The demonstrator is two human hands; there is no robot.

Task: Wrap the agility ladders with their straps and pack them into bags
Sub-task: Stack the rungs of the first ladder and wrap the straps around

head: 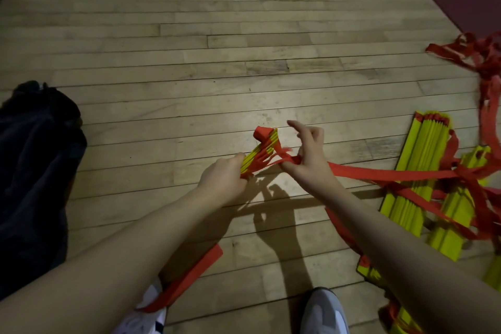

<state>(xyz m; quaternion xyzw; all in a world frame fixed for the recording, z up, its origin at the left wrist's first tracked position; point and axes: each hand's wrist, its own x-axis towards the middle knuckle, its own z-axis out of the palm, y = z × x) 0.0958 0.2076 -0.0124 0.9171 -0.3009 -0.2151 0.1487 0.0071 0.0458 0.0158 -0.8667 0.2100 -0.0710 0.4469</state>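
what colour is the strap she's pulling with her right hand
Red strap, gripped by the right hand; head view shows it.

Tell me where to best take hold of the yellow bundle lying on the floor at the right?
Probably at the middle of the yellow bundle, coming from above with fingers across its narrow width. The rungs lie flat and stacked, and the red straps cross nearby, so avoid snagging them.

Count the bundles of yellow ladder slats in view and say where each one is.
4, perhaps more. One bundle is gripped in the left hand. Two bundles lie on the floor at right. Another shows at the bottom right edge, partly hidden.
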